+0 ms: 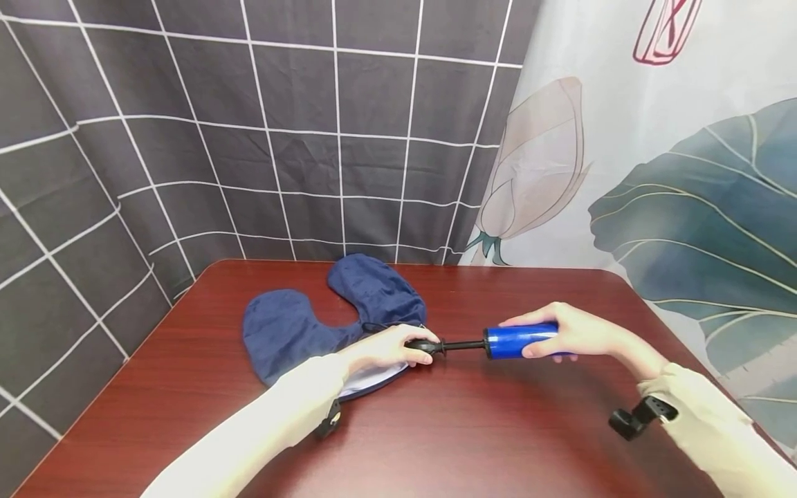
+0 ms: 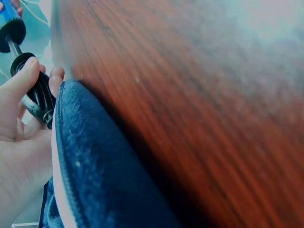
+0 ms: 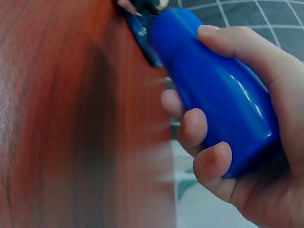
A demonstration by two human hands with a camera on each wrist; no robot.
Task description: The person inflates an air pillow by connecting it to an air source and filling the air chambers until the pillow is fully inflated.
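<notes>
A hand pump with a blue barrel (image 1: 518, 342) is held level above the table between both hands. My right hand (image 1: 582, 330) wraps round the barrel, thumb along one side and curled fingers on the other, as the right wrist view shows. From the barrel's left end a thin black rod (image 1: 463, 345) runs to a ribbed black grip (image 2: 42, 95). My left hand (image 1: 386, 346) holds that grip between thumb and fingers. Beneath and behind the left hand lies a navy U-shaped neck pillow (image 1: 283, 335), its pale underside showing at the near edge.
The dark red wooden table (image 1: 436, 436) has rounded far corners. Behind it hangs a grey cloth with white grid lines (image 1: 299, 159), and to the right a pale curtain (image 1: 610, 152) with flower and leaf prints. Each wrist carries a small black camera mount (image 1: 641, 417).
</notes>
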